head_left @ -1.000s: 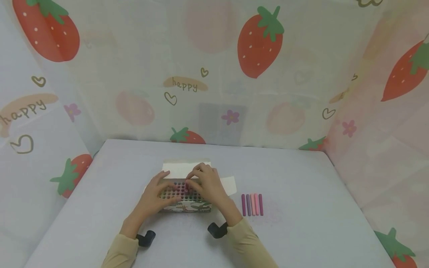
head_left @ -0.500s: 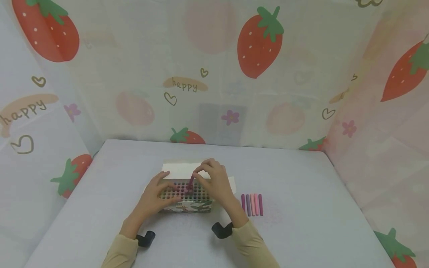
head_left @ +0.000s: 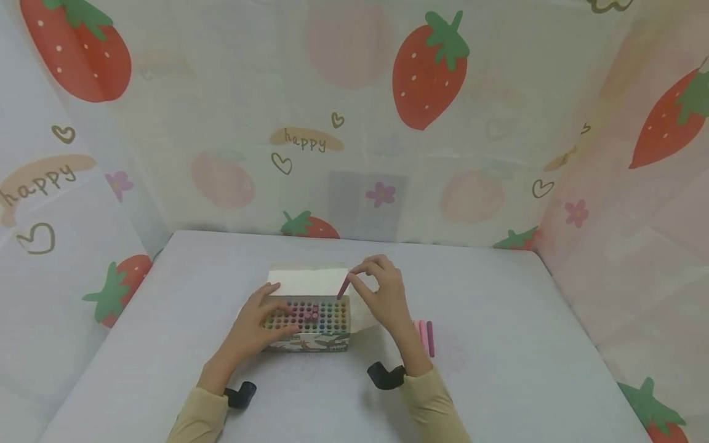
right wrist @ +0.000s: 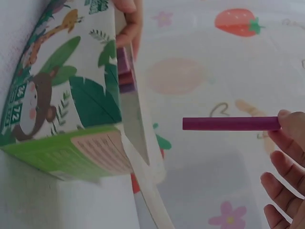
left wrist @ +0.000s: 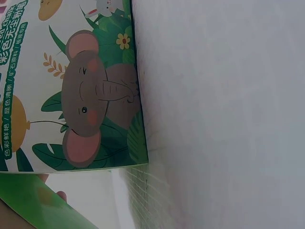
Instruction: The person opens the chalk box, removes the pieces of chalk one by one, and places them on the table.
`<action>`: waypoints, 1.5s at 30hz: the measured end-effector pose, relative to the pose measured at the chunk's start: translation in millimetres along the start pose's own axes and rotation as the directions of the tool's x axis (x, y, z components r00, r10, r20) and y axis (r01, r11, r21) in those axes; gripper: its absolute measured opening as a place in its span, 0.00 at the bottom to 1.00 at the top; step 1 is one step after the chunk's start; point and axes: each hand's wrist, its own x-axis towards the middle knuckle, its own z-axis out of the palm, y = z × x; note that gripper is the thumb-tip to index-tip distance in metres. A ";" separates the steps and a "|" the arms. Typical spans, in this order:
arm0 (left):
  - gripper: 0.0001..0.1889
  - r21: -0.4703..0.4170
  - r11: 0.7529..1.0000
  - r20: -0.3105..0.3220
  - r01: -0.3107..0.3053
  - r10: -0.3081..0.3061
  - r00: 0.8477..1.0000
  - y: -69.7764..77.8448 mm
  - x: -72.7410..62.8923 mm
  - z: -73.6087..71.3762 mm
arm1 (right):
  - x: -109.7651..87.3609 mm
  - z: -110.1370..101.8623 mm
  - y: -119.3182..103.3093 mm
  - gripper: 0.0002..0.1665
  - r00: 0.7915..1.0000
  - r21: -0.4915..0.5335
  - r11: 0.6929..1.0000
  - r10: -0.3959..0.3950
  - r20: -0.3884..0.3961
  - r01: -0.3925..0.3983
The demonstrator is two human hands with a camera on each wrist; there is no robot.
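Observation:
My right hand (head_left: 386,296) pinches a dark magenta chalk stick (head_left: 343,287) by its upper end, above the right back corner of an open chalk box (head_left: 310,343). In the right wrist view the chalk stick (right wrist: 231,124) is held between thumb and index finger, clear of the box (right wrist: 62,95). My left hand (head_left: 255,324) holds the box at its left side, thumb by the front edge and fingers over the top. The box has a grid of holes with coloured chalk ends; several pinkish ones stand higher near the middle. An elephant print (left wrist: 83,98) shows on its front.
Several pink and purple chalk sticks (head_left: 424,338) lie in a row right of the box, partly hidden by the right forearm. The raised white lid (head_left: 304,282) stands behind the box. A strawberry-print curtain (head_left: 432,154) closes off the back of the white table (head_left: 498,338).
My right hand has drawn the magenta chalk stick up out of the box and carried it to the right. The left hand stays in place on the box.

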 end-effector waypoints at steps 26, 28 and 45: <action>0.19 -0.017 1.000 -0.006 0.003 -0.003 1.000 -3.8 -0.7 0.9 | -18.1 -57.3 33.1 0.06 0.979 0.023 0.991 0.131 -0.155 -0.128; 0.19 -0.021 1.000 -0.003 0.003 -0.003 1.000 -4.1 -1.0 1.1 | -20.7 -60.9 33.9 0.06 0.977 0.017 0.989 0.148 -0.156 -0.147; 0.18 -0.014 1.000 -0.004 -0.017 0.017 1.000 -4.9 0.2 1.8 | -44.7 -91.5 58.7 0.06 0.971 -0.074 0.976 0.190 -0.146 -0.203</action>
